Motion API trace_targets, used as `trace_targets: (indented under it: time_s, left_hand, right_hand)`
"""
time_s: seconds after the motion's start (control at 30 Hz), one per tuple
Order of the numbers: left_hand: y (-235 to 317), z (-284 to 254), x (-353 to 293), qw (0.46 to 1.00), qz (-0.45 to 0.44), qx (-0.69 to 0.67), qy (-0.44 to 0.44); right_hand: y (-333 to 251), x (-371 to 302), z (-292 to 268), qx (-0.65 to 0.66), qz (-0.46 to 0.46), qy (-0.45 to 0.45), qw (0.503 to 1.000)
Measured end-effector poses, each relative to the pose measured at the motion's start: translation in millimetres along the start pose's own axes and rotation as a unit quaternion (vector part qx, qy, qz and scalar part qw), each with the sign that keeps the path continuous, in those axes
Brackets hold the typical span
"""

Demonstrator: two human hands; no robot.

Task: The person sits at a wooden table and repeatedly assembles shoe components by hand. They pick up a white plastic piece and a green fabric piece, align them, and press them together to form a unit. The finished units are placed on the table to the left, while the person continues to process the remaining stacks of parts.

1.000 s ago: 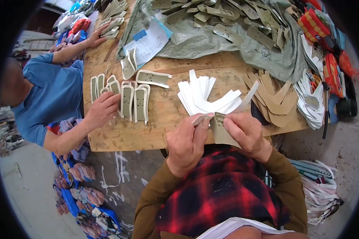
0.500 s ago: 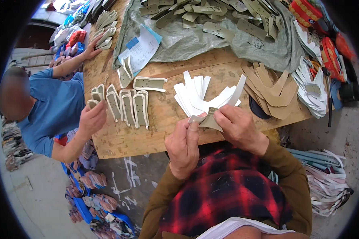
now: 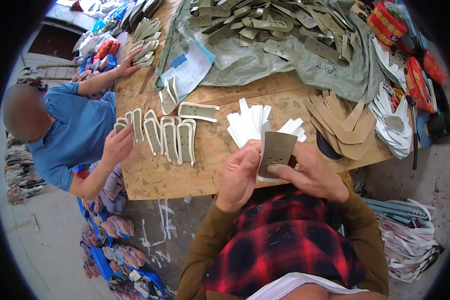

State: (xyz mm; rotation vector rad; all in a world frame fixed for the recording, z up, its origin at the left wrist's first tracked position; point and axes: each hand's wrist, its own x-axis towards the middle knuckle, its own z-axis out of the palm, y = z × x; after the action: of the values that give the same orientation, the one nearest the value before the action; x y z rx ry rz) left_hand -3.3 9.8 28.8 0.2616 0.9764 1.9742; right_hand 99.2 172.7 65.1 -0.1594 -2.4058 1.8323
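Observation:
My right hand (image 3: 315, 172) grips an olive, slightly curved panel (image 3: 277, 147) with small holes, its thumb pressed on the lower face. A white strip (image 3: 263, 131) lies along the panel's left and bottom edges. My left hand (image 3: 239, 175) is closed at that left edge, pinching the strip; its fingertips are partly hidden. Just beyond my hands lies a fan of white strips (image 3: 252, 117) on the wooden table (image 3: 205, 185). To the left, several olive panels edged in white (image 3: 170, 140) stand in a row, and another white-edged panel (image 3: 199, 111) lies behind them.
Loose olive panels (image 3: 265, 22) are heaped on a grey-green sheet (image 3: 235, 75) at the back. Tan V-shaped pieces (image 3: 342, 120) and more white pieces (image 3: 392, 122) lie at right. A co-worker in blue (image 3: 75, 130) handles white-edged panels at left. Papers (image 3: 190, 67) rest on the sheet.
The olive panel has been raised and turned upright, its holed face now showing. My left hand has moved right and up along its edge. The view has shifted slightly.

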Motion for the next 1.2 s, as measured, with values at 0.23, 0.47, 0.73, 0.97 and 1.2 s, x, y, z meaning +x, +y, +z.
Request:
trace_targets:
  time_s: [0.23, 0.47, 0.73, 0.97, 1.2]
  left_hand:
    - [-1, 7, 2, 0.908, 0.178, 0.378, 0.039]
    - [14, 1, 23, 0.950, 0.108, 0.294, 0.003]
    - [12, 10, 28, 0.973, 0.054, 0.220, 0.040]
    - [9, -2, 24, 0.932, 0.074, 0.355, -0.004]
    - [-18, -20, -1, 0.920, 0.007, 0.391, -0.012]
  right_hand:
    - [14, -9, 17, 0.001, -0.009, 0.021, 1.000]
    - [17, -6, 18, 0.006, 0.008, -0.029, 1.000]
    - [8, -7, 8, 0.098, 0.092, -0.062, 0.989]
    - [11, -7, 7, 0.070, 0.124, -0.109, 0.984]
    - [17, -9, 10, 0.112, 0.149, -0.067, 0.980]
